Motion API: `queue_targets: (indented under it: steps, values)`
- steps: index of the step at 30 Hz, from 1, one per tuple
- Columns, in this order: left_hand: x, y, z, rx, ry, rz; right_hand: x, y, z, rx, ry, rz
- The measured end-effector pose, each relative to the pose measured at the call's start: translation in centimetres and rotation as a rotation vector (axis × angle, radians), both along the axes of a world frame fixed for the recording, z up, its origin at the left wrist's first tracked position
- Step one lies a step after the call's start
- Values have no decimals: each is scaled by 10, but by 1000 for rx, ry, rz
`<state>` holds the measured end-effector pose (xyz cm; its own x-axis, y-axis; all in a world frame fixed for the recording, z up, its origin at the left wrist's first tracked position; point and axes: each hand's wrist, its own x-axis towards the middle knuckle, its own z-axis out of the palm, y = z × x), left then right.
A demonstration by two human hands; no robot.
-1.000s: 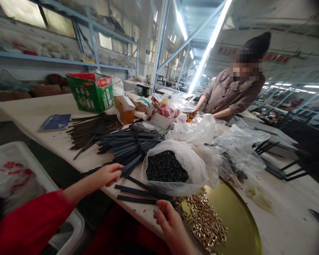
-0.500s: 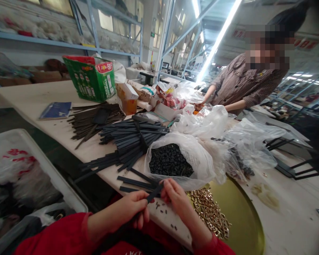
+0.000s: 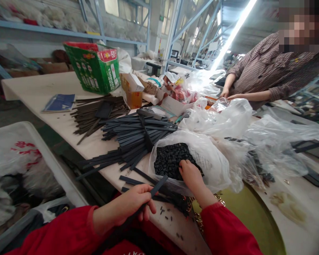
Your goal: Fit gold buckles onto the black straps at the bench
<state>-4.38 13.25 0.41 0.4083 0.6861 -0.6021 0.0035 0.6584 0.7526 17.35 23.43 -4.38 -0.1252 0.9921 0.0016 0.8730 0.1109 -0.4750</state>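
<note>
My left hand (image 3: 134, 203) is closed around a dark flat strap (image 3: 160, 185), whose end sticks out past the thumb. In the open white plastic bag (image 3: 215, 164) lies a heap of small black loops (image 3: 168, 159). My right hand (image 3: 192, 177) reaches over the bag's rim, fingers curled with their tips down among the loops; what they pinch is hidden. Just behind the left hand, a few loose straps (image 3: 130, 181) rest on the table. Beyond them is a tied bundle of dark straps (image 3: 130, 132).
A brass-coloured tray (image 3: 244, 212) with gold chain-like metal pieces sits at right, partly under my sleeve. A white bin (image 3: 50, 170) stands at left. Behind are a green carton (image 3: 95, 71) and brown straps (image 3: 95, 113). Across the table, a co-worker (image 3: 266, 71) handles things.
My right hand has left the strap's end and moved up and right into the bag of black loops. The left hand still holds the strap. The view has shifted slightly.
</note>
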Motion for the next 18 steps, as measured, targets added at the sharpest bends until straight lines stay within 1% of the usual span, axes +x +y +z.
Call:
queue_targets:
  steps: [2, 5, 7, 9, 10, 11, 14, 15, 16, 18]
  values:
    - [1, -2, -1, 11, 1, -13, 2, 0, 3, 0, 50, -15]
    - [1, -8, 3, 63, 32, -37, 7, -4, 12, 19, 192, -47]
    - [1, -12, 8, 118, 61, -65, 9, -13, 20, 16, 322, -60]
    - [1, -17, 12, 192, 91, -104, 8, -31, 30, -7, 455, -64]
    - [1, -19, 14, 234, 105, -122, 6, -42, 34, -54, 592, -85]
    - [2, -22, 15, 273, 120, -135, 2, -55, 38, -127, 784, -126]
    - [6, -29, 15, 367, 157, -139, -12, -91, 47, -428, 1484, -310]
    - [7, -32, 15, 395, 170, -134, -17, -101, 49, -511, 1652, -366]
    - [7, -34, 14, 427, 187, -131, -21, -110, 51, -563, 1748, -405]
    - [6, -38, 14, 497, 234, -131, -29, -123, 52, -636, 1853, -462]
